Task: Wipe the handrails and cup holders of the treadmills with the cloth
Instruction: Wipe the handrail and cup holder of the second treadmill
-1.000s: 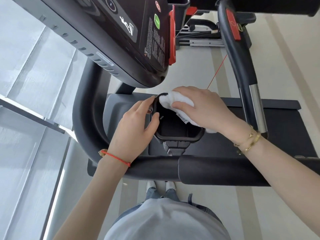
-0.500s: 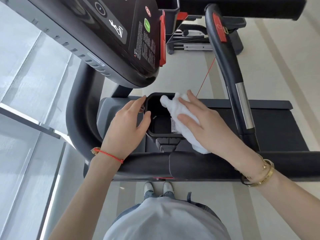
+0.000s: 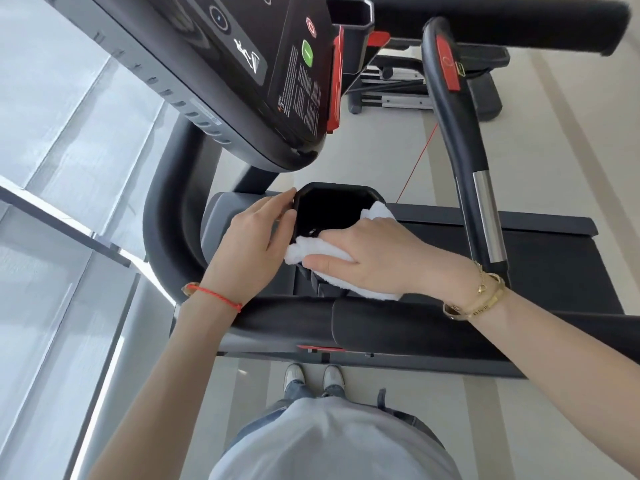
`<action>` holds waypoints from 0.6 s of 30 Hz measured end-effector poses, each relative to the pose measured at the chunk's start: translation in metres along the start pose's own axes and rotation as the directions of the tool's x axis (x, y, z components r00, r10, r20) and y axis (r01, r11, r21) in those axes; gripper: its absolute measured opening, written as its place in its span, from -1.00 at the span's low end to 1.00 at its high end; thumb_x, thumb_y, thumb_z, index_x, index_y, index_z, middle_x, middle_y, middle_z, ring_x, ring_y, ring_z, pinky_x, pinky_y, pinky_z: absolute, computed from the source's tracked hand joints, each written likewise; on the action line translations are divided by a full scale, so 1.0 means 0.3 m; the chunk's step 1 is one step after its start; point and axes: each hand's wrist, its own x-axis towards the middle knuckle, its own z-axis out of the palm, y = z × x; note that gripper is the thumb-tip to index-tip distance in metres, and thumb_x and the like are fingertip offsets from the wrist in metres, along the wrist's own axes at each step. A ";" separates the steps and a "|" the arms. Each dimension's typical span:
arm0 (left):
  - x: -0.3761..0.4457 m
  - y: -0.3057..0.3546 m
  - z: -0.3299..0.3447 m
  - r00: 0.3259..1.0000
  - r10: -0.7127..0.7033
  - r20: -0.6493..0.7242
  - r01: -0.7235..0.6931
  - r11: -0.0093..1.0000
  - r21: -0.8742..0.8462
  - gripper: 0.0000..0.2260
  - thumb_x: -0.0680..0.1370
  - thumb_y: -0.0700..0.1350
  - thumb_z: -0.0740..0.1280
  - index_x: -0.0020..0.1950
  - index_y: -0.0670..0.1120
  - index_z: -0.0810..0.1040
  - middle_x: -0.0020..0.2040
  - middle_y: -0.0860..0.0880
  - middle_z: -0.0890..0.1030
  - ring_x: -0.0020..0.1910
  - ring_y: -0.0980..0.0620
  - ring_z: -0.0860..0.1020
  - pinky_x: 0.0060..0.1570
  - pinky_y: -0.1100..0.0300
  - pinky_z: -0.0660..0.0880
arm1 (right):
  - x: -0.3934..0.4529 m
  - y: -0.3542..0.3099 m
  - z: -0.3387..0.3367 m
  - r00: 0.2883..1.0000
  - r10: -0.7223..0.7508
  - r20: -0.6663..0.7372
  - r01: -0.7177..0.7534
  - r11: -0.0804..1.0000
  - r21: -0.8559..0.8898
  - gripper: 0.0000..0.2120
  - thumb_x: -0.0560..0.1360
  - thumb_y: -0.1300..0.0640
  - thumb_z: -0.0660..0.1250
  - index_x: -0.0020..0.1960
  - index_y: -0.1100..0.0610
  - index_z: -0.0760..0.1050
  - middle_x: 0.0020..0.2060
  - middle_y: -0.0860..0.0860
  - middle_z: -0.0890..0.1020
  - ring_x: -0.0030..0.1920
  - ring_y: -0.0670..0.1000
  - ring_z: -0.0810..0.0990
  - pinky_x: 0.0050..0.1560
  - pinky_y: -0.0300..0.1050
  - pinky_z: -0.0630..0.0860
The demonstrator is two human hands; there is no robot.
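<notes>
Our right fingers (image 3: 325, 263) lie fairly straight, pressing the cloth (image 3: 332, 252) onto the near rim of the cup holder (image 3: 329, 199); thumb at the rim's inner edge, touching the cloth. The cloth is white, bunched under the right hand (image 3: 377, 254), one end poking out at the holder's right rim, another part hanging below the palm toward the handrail (image 3: 381, 323). Our left fingers (image 3: 277, 209) curve round the holder's left wall, fingertips at its far-left corner, thumb near the cloth's left end; the left hand (image 3: 249, 247) grips that side. The holder is black, its inside dark, bottom not readable.

Outward: red cord on left wrist, gold bracelets (image 3: 481, 299) on right wrist. Both forearms cross above the padded handrail, which runs left to right just near of the holder. Console (image 3: 242, 74) hangs above the holder, tilted. A second handrail with a red button and a chrome band stands right of the holder. Belt (image 3: 554, 258) beyond the right wrist. Our shoes (image 3: 313, 375) on the floor below the handrail. Window at left.
</notes>
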 end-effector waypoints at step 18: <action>-0.168 0.074 -0.064 0.998 0.041 -0.040 -0.038 0.996 0.075 -0.65 0.61 -0.06 0.27 0.39 -0.07 0.49 0.18 0.02 0.60 0.13 0.03 0.57 0.13 0.14 0.52 | -0.185 -0.029 0.054 0.903 0.075 -0.422 -0.008 0.987 0.160 -0.57 0.50 -0.02 0.40 0.31 0.08 0.42 0.17 -0.12 0.53 0.15 -0.12 0.42 0.18 -0.31 0.26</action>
